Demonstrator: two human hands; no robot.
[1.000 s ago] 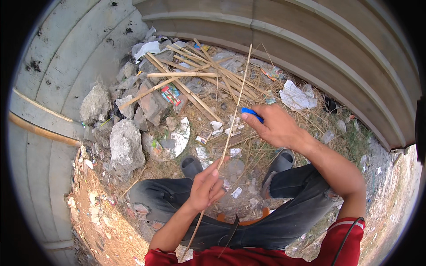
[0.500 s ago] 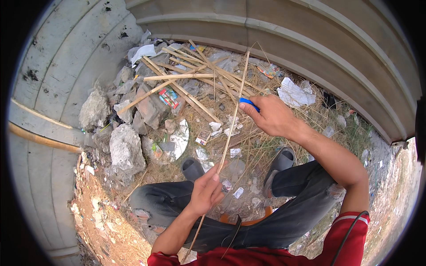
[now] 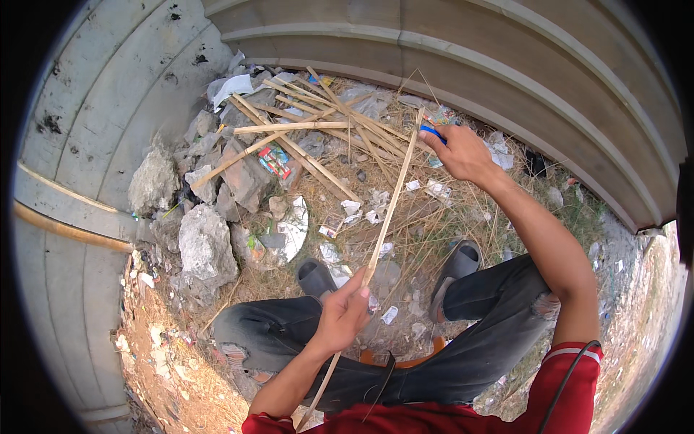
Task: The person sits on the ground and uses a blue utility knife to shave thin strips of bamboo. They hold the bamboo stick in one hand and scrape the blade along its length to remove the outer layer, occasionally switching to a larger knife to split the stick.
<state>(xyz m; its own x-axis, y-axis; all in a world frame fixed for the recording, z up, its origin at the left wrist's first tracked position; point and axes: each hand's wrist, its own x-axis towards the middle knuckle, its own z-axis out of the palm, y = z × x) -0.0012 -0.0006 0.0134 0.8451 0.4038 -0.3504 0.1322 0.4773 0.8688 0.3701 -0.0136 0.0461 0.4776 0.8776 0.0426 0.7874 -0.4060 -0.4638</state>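
Note:
My left hand (image 3: 343, 315) grips a long thin bamboo strip (image 3: 390, 206) near its lower part, above my knees. The strip runs up and away to its far tip, where my right hand (image 3: 459, 152) is stretched out, closed on a small blue-handled tool (image 3: 432, 132) held against the strip's upper end. Whether the tool's blade touches the strip I cannot tell. I sit with grey-trousered legs (image 3: 477, 340) apart, dark slippers (image 3: 316, 276) on the ground below the strip.
A heap of bamboo sticks (image 3: 303, 137), grey rocks (image 3: 206, 242) and scraps of litter lies ahead at the foot of a corrugated metal wall (image 3: 463, 50). Dry grass and paper bits cover the dirt around my feet. Red soil lies at the left.
My right hand has slid farther up the strip toward its far tip with the blue tool. My left hand holds the lower part about as before.

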